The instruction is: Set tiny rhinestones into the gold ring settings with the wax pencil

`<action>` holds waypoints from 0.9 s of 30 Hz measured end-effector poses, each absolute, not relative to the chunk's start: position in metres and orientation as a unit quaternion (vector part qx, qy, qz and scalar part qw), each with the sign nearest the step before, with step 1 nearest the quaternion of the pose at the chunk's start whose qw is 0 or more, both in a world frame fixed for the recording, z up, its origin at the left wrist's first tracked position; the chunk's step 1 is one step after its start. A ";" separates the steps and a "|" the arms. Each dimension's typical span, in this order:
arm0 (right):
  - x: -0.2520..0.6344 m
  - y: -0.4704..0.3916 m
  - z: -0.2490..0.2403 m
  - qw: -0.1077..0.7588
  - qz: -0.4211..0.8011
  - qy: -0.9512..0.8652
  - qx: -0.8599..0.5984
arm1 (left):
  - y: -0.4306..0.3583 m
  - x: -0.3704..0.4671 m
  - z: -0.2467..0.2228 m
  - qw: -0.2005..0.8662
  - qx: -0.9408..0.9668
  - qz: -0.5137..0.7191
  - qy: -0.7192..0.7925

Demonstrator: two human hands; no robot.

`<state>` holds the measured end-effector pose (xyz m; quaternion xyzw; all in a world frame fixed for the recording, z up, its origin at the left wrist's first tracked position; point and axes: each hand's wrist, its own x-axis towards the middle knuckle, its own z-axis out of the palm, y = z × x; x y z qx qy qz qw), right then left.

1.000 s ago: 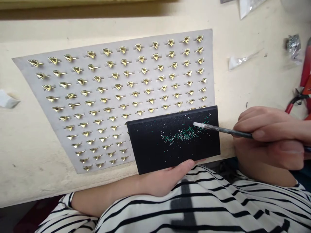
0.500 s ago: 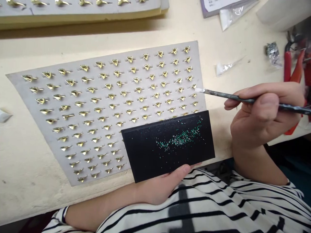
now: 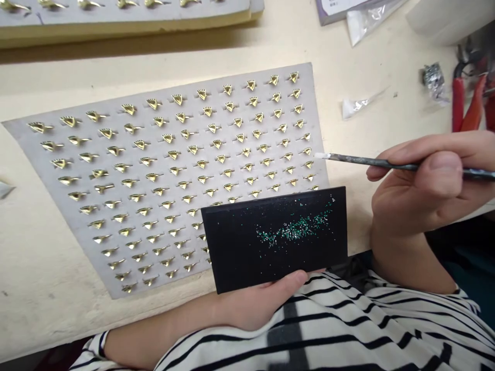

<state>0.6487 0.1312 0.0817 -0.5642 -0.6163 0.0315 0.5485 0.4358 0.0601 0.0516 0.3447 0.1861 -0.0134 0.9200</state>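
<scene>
My left hand (image 3: 276, 293) grips the near edge of a flat black tray (image 3: 235, 257), thumb on top and the other fingers hidden beneath. Small green and clear rhinestones (image 3: 297, 228) lie scattered over the tray. In my right hand (image 3: 429, 180) is a thin dark stick with a white tip (image 3: 359, 159), pinched between thumb and fingers. That tip is just right of the last column of gold rings (image 3: 308, 151). Rows of these rings, each with a triangular head, stand in a grey sheet (image 3: 69, 226). The tray covers the sheet's lower right part.
A thick foam block (image 3: 154, 26) with more gold rings lies at the back left. Toward the right are a small white tube-like packet (image 3: 359, 105), a larger clear one (image 3: 367, 23), a bag of dark bits (image 3: 433, 82) and red-handled pliers (image 3: 458, 103).
The stick's tip has drawn back from a ring at the sheet's right edge, moving slightly right and toward me. The tray has shifted a little to the right with my left hand.
</scene>
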 end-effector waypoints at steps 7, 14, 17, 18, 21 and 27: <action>0.650 0.125 0.080 0.563 0.040 -0.592 -0.575 | 0.056 0.437 0.048 0.885 0.417 0.006 0.210; 0.646 0.128 0.072 0.580 0.033 -0.587 -0.564 | 0.050 0.435 0.039 0.867 0.444 -0.009 0.227; 0.646 0.131 0.070 0.585 0.042 -0.586 -0.560 | 0.050 0.435 0.039 0.872 0.441 -0.003 0.213; 0.647 0.131 0.070 0.581 0.049 -0.591 -0.557 | 0.050 0.435 0.039 0.874 0.439 0.001 0.207; 0.648 0.130 0.071 0.570 0.055 -0.603 -0.556 | 0.052 0.435 0.040 0.878 0.434 -0.010 0.204; 0.646 0.129 0.073 0.569 0.053 -0.594 -0.566 | 0.056 0.436 0.043 0.877 0.435 -0.006 0.206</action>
